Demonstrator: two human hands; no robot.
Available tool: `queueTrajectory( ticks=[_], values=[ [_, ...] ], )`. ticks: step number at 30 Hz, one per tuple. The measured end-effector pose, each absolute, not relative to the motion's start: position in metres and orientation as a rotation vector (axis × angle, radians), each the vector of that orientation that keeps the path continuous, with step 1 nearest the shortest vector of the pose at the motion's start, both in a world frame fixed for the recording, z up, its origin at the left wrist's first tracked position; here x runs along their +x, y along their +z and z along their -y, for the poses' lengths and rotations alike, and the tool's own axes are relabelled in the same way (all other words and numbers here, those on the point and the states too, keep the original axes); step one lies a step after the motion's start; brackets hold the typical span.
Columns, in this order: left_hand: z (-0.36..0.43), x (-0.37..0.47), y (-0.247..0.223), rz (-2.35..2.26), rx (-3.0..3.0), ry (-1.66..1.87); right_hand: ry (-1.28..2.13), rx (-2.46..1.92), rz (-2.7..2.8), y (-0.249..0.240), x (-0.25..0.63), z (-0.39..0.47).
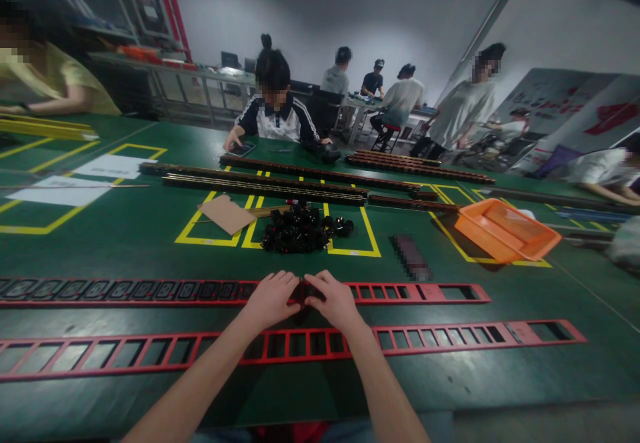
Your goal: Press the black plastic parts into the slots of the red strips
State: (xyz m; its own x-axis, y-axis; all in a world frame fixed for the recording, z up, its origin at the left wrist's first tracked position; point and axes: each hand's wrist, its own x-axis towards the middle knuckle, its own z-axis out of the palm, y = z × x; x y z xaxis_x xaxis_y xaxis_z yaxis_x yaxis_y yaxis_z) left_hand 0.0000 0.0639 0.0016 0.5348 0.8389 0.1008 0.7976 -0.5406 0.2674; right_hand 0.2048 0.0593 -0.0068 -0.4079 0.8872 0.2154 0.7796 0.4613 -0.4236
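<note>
Both my hands meet over the far red slotted frame [425, 293], at the middle of its length. My left hand [273, 299] and my right hand [331, 299] have fingers and thumbs curled around a small black plastic part [303, 291], mostly hidden under them, at one of the slots. Left of my hands, black square parts [187, 290] sit side by side in the slots of this frame. Right of my hands its slots hold no such parts. Nearer to me, under my forearms, lies a second red slotted frame [165, 351] with open slots.
A pile of loose black parts [295, 229] lies beyond my hands, beside a piece of cardboard [227, 215]. An orange bin [505, 229] and a dark blurred slab [411, 256] are at the right. Long dark rails [265, 186] cross the table; a person [275, 116] sits opposite.
</note>
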Motion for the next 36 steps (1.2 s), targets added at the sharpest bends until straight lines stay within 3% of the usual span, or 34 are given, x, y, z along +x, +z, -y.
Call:
queueTrajectory(
  ticks=[10,19,36],
  values=[
    [-0.065,0.000,-0.001,-1.401,2.588,0.321,0.191,-1.504,2.527,0.003,0.200,-0.057],
    [-0.065,0.000,0.001,-1.388,2.593,0.349,0.373,-1.493,2.312,0.004,0.199,-0.056],
    [-0.064,0.000,0.003,-1.382,2.577,0.331,0.326,-1.315,2.356,0.006,0.201,-0.053]
  ],
)
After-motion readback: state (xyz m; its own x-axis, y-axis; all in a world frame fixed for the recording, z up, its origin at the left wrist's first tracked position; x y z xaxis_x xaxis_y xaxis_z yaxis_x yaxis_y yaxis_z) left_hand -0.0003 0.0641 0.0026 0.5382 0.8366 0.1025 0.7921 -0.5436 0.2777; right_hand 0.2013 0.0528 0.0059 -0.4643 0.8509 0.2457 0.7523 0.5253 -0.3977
